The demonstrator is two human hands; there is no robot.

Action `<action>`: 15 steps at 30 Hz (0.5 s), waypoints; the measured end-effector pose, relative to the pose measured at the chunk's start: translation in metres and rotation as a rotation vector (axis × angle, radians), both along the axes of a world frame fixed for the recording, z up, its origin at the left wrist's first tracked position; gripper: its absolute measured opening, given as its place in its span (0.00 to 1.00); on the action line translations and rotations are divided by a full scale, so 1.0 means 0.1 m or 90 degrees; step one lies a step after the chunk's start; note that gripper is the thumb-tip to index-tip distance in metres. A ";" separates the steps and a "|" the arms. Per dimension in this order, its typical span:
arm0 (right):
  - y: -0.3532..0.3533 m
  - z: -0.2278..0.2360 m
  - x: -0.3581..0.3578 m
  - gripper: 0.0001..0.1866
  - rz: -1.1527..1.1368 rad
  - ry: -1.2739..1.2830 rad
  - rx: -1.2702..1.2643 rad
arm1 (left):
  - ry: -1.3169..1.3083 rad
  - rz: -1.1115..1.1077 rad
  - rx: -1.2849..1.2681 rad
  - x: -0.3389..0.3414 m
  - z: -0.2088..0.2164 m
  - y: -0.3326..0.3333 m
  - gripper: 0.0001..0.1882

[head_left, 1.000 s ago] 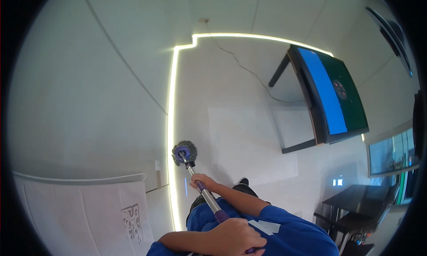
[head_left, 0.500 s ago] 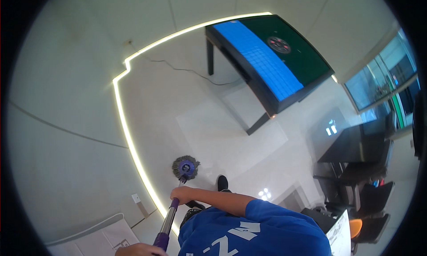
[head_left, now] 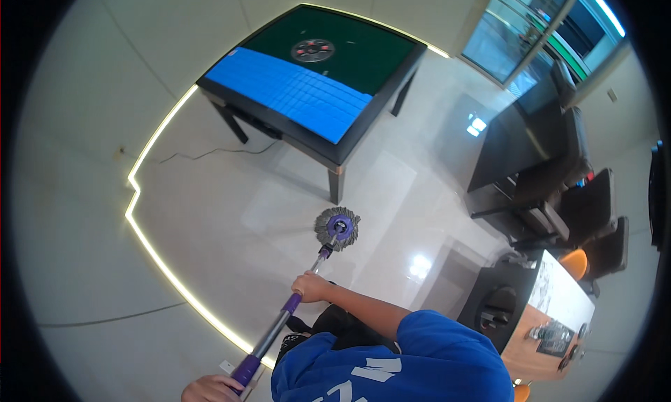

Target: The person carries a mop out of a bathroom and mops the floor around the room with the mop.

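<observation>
A mop (head_left: 275, 332) with a silver pole, purple grips and a round grey string head slants across the lower middle of the head view. Its strands spread over the pale glossy floor (head_left: 258, 213), just in front of a table leg. My right hand (head_left: 312, 287) is closed round the pole's lower part, a short way above the mop head. Near the lower left edge, my left hand (head_left: 212, 388) wraps the purple grip at the upper end; part of that hand is cut off by the picture's edge.
A table (head_left: 339, 152) with a green and blue top stands ahead, a thin cord (head_left: 217, 150) on the floor beside it. A glowing light strip (head_left: 168, 269) follows the left wall's foot. Dark chairs (head_left: 590, 206), a dark table (head_left: 521, 136) and a marble-topped counter (head_left: 559, 290) stand right.
The view has swung to the right, so the table appears further left and more of the counter shows. The mop head has moved right and forward, close to the table leg. Both hands keep their hold.
</observation>
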State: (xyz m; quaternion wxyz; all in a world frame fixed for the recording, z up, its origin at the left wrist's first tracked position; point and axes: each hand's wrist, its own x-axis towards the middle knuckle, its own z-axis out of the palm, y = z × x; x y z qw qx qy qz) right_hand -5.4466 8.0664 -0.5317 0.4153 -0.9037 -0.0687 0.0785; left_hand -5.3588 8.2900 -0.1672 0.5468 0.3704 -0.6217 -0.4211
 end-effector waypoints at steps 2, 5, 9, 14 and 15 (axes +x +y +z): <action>-0.09 -0.03 0.04 0.09 -0.099 -0.039 0.046 | 0.069 0.125 -0.001 0.00 -0.09 -0.04 0.13; -0.10 -0.04 0.14 0.10 -0.158 -0.047 0.105 | 0.085 0.213 -0.040 0.10 -0.15 -0.16 0.16; -0.07 -0.05 0.25 0.10 -0.221 -0.095 0.165 | 0.104 0.359 -0.067 0.11 -0.21 -0.20 0.22; -0.05 -0.04 0.29 0.08 -0.259 -0.109 0.174 | 0.126 0.312 -0.069 0.26 -0.23 -0.24 0.30; -0.04 -0.03 0.30 0.08 -0.266 -0.119 0.177 | 0.129 0.301 -0.073 0.30 -0.22 -0.26 0.30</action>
